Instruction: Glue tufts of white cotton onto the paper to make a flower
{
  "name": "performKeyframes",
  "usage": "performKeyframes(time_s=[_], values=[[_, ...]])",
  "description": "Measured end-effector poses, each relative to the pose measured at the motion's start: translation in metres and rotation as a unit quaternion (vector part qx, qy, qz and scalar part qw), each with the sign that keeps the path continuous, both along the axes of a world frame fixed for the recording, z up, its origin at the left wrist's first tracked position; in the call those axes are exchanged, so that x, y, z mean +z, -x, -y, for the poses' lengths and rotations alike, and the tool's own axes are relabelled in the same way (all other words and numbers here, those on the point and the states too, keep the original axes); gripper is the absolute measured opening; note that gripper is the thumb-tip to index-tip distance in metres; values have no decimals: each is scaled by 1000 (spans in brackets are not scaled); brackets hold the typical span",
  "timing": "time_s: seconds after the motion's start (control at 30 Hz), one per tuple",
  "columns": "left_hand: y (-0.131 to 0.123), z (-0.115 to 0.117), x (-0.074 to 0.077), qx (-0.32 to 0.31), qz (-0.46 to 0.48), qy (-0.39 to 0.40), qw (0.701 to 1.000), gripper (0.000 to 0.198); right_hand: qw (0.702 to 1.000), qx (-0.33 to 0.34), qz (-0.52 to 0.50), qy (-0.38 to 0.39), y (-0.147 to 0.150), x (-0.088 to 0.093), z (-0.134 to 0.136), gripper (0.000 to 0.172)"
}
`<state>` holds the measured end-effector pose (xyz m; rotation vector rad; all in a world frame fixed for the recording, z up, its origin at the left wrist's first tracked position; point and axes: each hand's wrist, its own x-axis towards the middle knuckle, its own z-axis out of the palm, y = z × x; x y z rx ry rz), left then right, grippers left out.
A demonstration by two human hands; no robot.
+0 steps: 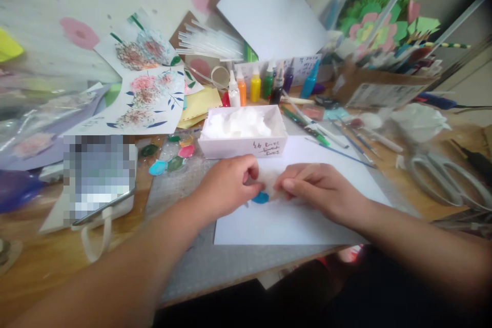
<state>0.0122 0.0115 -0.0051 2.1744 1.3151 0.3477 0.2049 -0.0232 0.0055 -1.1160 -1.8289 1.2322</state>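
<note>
My left hand (226, 184) and my right hand (319, 189) meet over a white sheet of paper (292, 220) on the desk. Both pinch a small wad of white cotton (269, 178) between their fingertips. Just below the cotton a blot of blue paint (260, 198) lies on the sheet. Behind my hands stands a white box (246, 146) filled with more white cotton.
Coloured paint bottles (255, 84) line up behind the box. Paint blobs on a clear palette (172, 156) lie left of it, beside a phone (98, 179). Flower paintings (148, 95) lie at the back left. Scissors (446, 177) and brushes (346, 138) lie at right.
</note>
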Motion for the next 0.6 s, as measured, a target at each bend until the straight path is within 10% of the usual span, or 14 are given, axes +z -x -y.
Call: performKeyframes(time_s=[0.6], values=[[-1, 0, -1, 3, 8, 9, 1000, 21, 995, -76, 57, -12, -1, -5, -6, 31]])
